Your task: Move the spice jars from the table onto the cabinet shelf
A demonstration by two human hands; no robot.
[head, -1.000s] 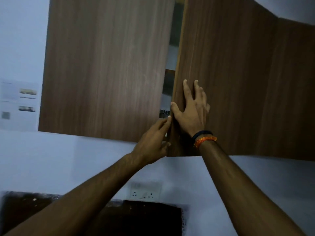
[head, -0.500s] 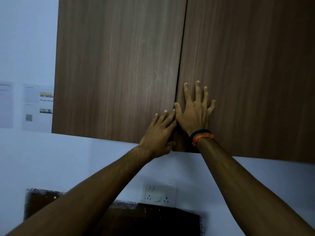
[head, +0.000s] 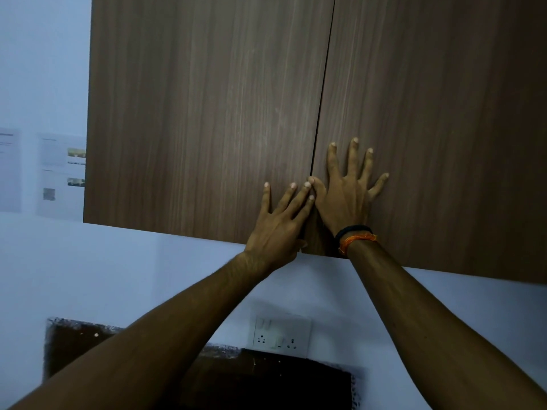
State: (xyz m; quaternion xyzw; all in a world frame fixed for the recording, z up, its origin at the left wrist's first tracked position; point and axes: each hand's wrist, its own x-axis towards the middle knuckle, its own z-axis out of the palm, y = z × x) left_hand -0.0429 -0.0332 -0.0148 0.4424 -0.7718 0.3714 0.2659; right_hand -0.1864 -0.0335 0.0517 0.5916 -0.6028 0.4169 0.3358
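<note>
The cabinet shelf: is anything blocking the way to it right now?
Yes. Both cabinet doors, left door and right door, are shut over it, with the left hand and right hand pressed flat on them. No jars show.

Wall cabinet, dark wood-grain, both doors shut with a thin seam between; shelf and jars hidden.

Two cabinet doors: left door, right door. Two hands: left hand, right hand. One wall socket. Two wristbands. Perhaps two or three blurred papers.
</note>
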